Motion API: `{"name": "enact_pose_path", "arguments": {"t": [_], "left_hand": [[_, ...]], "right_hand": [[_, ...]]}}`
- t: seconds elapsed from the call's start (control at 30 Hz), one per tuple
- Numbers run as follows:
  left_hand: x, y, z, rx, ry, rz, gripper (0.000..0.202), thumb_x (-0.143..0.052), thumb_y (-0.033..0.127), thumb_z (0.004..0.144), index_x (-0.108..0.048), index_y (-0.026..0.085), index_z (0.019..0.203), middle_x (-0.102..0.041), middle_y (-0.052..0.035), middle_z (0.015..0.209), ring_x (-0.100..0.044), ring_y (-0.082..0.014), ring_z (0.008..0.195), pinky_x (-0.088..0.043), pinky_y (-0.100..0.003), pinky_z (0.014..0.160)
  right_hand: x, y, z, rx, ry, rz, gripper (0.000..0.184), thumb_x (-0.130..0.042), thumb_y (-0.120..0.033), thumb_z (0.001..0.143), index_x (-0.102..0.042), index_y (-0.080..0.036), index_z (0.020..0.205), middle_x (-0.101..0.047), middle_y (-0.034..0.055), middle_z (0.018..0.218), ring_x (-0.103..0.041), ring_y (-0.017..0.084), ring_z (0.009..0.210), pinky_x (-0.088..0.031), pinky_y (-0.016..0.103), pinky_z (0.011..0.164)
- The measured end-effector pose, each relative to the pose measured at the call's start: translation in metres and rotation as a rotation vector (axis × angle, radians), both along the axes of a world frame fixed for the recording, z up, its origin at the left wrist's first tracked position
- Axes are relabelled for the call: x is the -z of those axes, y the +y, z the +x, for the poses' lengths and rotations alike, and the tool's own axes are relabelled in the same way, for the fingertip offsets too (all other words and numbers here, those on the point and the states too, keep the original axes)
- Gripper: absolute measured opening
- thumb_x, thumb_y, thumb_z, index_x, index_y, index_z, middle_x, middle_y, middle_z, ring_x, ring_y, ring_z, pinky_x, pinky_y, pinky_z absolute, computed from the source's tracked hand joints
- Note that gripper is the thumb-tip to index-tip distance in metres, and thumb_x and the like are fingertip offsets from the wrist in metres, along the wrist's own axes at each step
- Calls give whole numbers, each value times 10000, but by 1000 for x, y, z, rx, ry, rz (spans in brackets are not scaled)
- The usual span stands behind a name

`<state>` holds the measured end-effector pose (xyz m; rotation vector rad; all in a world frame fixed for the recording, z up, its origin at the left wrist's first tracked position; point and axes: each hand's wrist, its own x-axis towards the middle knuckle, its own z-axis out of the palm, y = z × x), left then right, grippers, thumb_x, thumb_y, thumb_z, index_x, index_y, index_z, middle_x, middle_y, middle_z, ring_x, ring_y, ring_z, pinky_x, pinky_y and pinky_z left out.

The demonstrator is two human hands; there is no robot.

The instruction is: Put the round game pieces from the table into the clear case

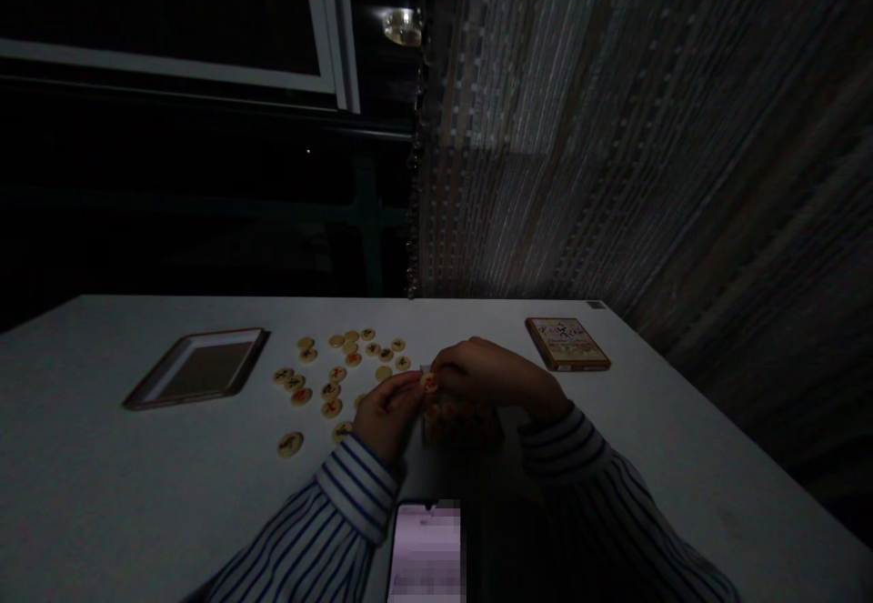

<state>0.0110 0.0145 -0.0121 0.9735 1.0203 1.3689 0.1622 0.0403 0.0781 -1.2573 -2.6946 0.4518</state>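
A round Chinese chess piece [428,382] with a red character is between the fingertips of both hands. My left hand [386,414] pinches it from the left. The curled fingers of my right hand [487,374] meet it from the other side, partly hidden by the hand itself. Just below my right hand is a small box [496,439] in shadow, with several pieces inside it. To the left, loose round pieces [331,391] with red or black characters lie scattered on the white table [205,476]; some show plain faces.
A shallow open box lid or tray [249,362] lies at the left. Toward the back right is a flat printed box [568,345]. A lit phone [424,553] stands at the near edge, between my forearms. A bead-like string curtain [518,130] hangs behind the table. The room is dim.
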Motion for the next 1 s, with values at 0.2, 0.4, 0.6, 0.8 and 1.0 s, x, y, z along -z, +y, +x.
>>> {"name": "enact_pose_path", "arguments": {"t": [0.2, 0.4, 0.6, 0.8, 1.0], "left_hand": [[2, 0, 0, -11, -2, -3, 369, -735, 320, 506, -637, 125, 803, -698, -70, 763, -651, -182, 687, -517, -278, 670], [-3, 0, -1, 22, 47, -5, 326, -725, 310, 513, -645, 134, 776, -701, -60, 738, -649, -185, 710, -515, -275, 678], [1, 2, -3, -25, 93, -2, 309, -714, 323, 518, -650, 144, 763, -697, -48, 724, -643, -173, 709, -505, -268, 674], [4, 2, -1, -41, 51, -31, 344, -725, 332, 500, -642, 132, 767, -693, -55, 707, -641, -173, 695, -502, -273, 670], [4, 3, -2, -21, 20, -24, 368, -737, 340, 480, -637, 122, 759, -693, -71, 716, -645, -189, 703, -507, -292, 680]], "right_hand": [[0, 1, -1, -14, 39, -6, 283, -405, -242, 788, -647, -168, 914, -670, 48, 839, -584, 131, 723, -377, 201, 619], [1, 1, 0, -15, 44, -14, 270, -421, -223, 773, -653, -168, 900, -670, 48, 823, -575, 125, 710, -369, 200, 611], [3, 2, -1, -32, 12, -22, 265, -428, -244, 775, -655, -162, 885, -669, 49, 797, -568, 122, 668, -358, 201, 574], [0, 1, 0, -48, 24, -38, 273, -418, -237, 781, -649, -167, 909, -666, 51, 837, -574, 130, 720, -371, 204, 616], [4, 3, 2, -60, 34, -8, 278, -416, -231, 780, -640, -181, 937, -663, 47, 883, -579, 139, 762, -376, 208, 651]]}}
